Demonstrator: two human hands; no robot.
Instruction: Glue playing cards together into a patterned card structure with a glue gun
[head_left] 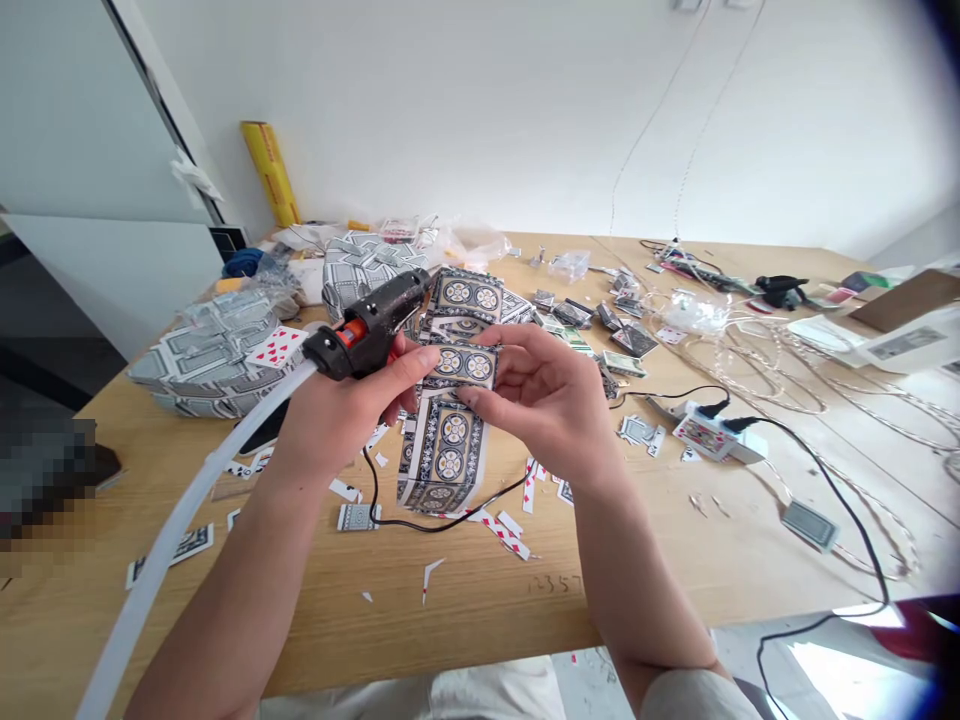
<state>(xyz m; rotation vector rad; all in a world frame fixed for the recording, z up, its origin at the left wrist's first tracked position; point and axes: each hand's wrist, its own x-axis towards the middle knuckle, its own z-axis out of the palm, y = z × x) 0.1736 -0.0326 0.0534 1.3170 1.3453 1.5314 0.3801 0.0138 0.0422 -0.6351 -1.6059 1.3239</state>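
Observation:
A black glue gun (375, 322) with a long white glue stick trailing from its back lies across my left hand (352, 410). That hand's thumb also presses on the left edge of a strip-like piece made of patterned playing cards (455, 440). My right hand (551, 400) pinches the same piece from the right, thumb in front and fingers at its edge. The piece is held upright above the table, between both hands. The gun's nozzle points to the upper right, beside the top of the piece.
Card-covered forms (210, 350) stand at the left on the wooden table (360, 640). Card scraps (506, 530) lie in front. Card stacks (634, 338), a power strip (720, 435), cables and a cardboard box (915, 320) are to the right. A yellow roll (270, 172) leans on the wall.

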